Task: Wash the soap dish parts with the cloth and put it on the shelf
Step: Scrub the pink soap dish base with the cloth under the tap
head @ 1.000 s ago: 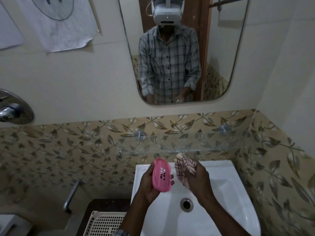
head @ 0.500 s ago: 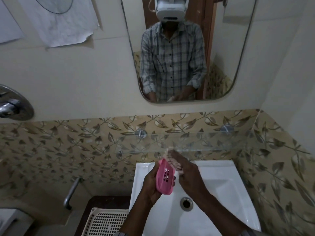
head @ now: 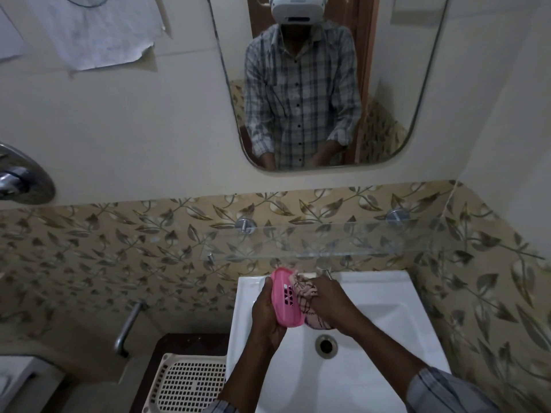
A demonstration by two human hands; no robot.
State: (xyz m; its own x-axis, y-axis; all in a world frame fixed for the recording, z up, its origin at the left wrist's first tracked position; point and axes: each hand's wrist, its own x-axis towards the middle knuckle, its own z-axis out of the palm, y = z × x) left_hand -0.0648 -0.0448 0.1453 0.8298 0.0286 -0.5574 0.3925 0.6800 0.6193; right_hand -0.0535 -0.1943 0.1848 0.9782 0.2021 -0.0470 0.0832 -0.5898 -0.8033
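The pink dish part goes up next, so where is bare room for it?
The glass shelf, between its two wall pegs, looks bare end to end. The sink is bare right of the drain; its left side is crowded by both hands, pink dish part and cloth.

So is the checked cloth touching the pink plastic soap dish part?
Touching. The head view shows the checked cloth, bunched in the right hand, pressed against the face of the pink plastic soap dish part held by the left hand.
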